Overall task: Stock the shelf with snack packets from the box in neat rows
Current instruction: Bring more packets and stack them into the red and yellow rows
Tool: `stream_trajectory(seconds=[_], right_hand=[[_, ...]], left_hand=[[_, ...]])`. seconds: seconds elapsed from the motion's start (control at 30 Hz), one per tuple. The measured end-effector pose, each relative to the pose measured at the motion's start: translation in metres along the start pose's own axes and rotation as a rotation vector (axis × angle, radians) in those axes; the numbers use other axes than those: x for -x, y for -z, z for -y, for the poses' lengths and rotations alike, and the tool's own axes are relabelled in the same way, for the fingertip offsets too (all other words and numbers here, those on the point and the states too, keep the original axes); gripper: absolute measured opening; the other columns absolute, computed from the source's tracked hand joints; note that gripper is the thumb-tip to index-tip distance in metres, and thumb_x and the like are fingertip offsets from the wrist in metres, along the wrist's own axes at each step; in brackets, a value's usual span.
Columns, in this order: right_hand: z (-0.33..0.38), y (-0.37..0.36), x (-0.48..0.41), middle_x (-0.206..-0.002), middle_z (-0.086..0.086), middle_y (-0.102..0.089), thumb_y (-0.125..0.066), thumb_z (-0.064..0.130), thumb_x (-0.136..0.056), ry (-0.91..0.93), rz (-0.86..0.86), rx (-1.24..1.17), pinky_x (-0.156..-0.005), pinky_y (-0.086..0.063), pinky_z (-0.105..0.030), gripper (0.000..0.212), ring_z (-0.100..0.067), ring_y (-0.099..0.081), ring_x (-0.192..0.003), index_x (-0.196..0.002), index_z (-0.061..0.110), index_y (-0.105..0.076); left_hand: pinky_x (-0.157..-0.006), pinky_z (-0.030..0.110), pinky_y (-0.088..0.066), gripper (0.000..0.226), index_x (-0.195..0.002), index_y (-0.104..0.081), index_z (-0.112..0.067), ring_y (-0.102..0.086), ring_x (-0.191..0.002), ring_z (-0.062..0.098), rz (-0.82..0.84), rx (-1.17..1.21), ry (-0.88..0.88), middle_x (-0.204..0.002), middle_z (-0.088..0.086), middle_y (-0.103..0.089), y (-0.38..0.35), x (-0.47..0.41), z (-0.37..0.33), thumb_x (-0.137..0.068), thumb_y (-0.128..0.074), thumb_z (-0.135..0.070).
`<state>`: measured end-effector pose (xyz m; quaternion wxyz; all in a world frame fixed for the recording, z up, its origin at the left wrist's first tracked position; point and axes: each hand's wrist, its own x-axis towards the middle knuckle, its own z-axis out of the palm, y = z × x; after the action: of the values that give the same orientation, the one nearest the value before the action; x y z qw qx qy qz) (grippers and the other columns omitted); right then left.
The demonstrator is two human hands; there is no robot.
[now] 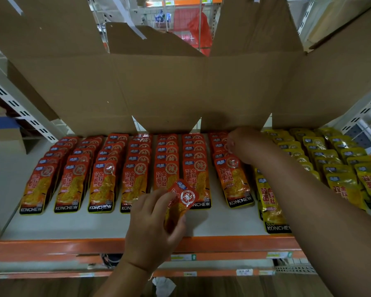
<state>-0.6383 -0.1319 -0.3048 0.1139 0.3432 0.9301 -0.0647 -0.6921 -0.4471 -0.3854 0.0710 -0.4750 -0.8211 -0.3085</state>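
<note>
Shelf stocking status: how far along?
Done: seven red packet rows and several yellow packet rows lie on the shelf. In hand: left hand grips one loose red packet; right hand reaches the back of the rightmost red row. Left: placing that packet; what remains in the cardboard box is not visible.

Seven rows of red KONCHEW snack packets (137, 168) lay overlapped like shingles on the pale shelf (94, 224), with their black bottom bands facing its orange front edge. Just to their right, yellow packets (330, 166) lay in rows in the same manner. One loose red packet (181, 202) was gripped, tilted, in the left hand (152, 228) in front of the fifth and sixth rows. An opened cardboard box (159, 86) stood behind the rows, its flaps spread.
</note>
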Motion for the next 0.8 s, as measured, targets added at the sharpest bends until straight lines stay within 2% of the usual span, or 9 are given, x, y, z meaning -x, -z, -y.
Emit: stream_trajectory(seconds=[0.17, 0.3, 0.37, 0.43, 0.5, 0.6, 0.7, 0.8], right_hand=[[-0.002, -0.004, -0.004, -0.075, 0.0, -0.051, -0.057, 0.018, -0.101, -0.047, 0.008, 0.0, -0.074, -0.046, -0.029, 0.016, -0.017, -0.054, -0.073, -0.106, 0.009, -0.068], [-0.003, 0.006, 0.011, -0.087, -0.003, -0.061, -0.054, 0.022, -0.101, 0.001, -0.058, -0.103, -0.075, -0.05, -0.031, 0.015, -0.021, -0.061, -0.084, -0.093, 0.014, -0.064], [0.001, 0.01, 0.029, -0.085, 0.001, -0.055, -0.058, 0.026, -0.098, 0.027, -0.145, -0.162, -0.069, -0.041, -0.029, 0.016, -0.019, -0.058, -0.083, -0.085, 0.017, -0.054], [0.01, 0.007, 0.05, -0.085, 0.002, -0.051, -0.062, 0.028, -0.094, 0.032, -0.258, -0.189, -0.068, -0.035, -0.028, 0.016, -0.018, -0.053, -0.08, -0.086, 0.02, -0.05], [0.023, -0.005, 0.071, -0.092, -0.002, -0.057, -0.065, 0.033, -0.09, 0.021, -0.343, -0.205, -0.067, -0.041, -0.03, 0.016, -0.023, -0.058, -0.082, -0.094, 0.02, -0.058], [0.033, -0.024, 0.087, -0.107, -0.008, -0.063, -0.06, 0.054, -0.085, -0.128, -0.337, -0.103, -0.082, -0.048, -0.041, 0.043, -0.032, -0.061, -0.1, -0.114, 0.022, -0.062], [0.031, -0.028, 0.084, -0.119, -0.011, -0.062, -0.055, 0.071, -0.076, -0.292, -0.198, -0.072, -0.096, -0.039, -0.054, 0.065, -0.038, -0.053, -0.117, -0.122, 0.024, -0.059], [0.032, -0.03, 0.08, -0.126, -0.011, -0.06, -0.055, 0.075, -0.075, -0.335, -0.142, -0.09, -0.1, -0.034, -0.056, 0.074, -0.039, -0.049, -0.123, -0.129, 0.024, -0.055]], left_hand=[[-0.097, 0.039, -0.044, 0.055, -0.128, -0.058, -0.02, -0.053, -0.118, 0.024, -0.012, -0.008, -0.014, -0.127, 0.008, -0.065, 0.001, -0.001, -0.001, -0.086, -0.065, -0.053], [-0.097, 0.039, -0.044, 0.054, -0.128, -0.058, -0.019, -0.053, -0.117, 0.025, -0.022, -0.015, -0.024, -0.126, 0.009, -0.065, 0.001, -0.001, -0.001, -0.086, -0.065, -0.052], [-0.098, 0.039, -0.044, 0.054, -0.127, -0.059, -0.018, -0.054, -0.117, 0.026, -0.025, -0.015, -0.03, -0.126, 0.009, -0.065, 0.0, -0.001, 0.0, -0.086, -0.065, -0.052], [-0.097, 0.04, -0.044, 0.054, -0.127, -0.06, -0.017, -0.055, -0.117, 0.026, -0.025, -0.017, -0.03, -0.126, 0.009, -0.065, 0.0, -0.001, 0.001, -0.086, -0.065, -0.053], [-0.097, 0.04, -0.044, 0.055, -0.127, -0.06, -0.017, -0.054, -0.117, 0.027, -0.024, -0.013, -0.03, -0.127, 0.009, -0.065, -0.001, 0.0, 0.001, -0.086, -0.065, -0.053], [-0.096, 0.041, -0.045, 0.055, -0.127, -0.06, -0.018, -0.054, -0.117, 0.027, -0.015, 0.008, -0.033, -0.127, 0.008, -0.064, 0.001, 0.0, 0.0, -0.085, -0.065, -0.053], [-0.095, 0.042, -0.046, 0.053, -0.126, -0.06, -0.019, -0.055, -0.114, 0.028, -0.024, 0.035, -0.056, -0.125, 0.007, -0.064, 0.002, -0.002, -0.001, -0.083, -0.067, -0.05], [-0.096, 0.039, -0.044, 0.052, -0.124, -0.063, -0.016, -0.055, -0.111, 0.028, -0.037, 0.056, -0.087, -0.123, 0.008, -0.064, 0.003, -0.002, 0.0, -0.081, -0.068, -0.046]])
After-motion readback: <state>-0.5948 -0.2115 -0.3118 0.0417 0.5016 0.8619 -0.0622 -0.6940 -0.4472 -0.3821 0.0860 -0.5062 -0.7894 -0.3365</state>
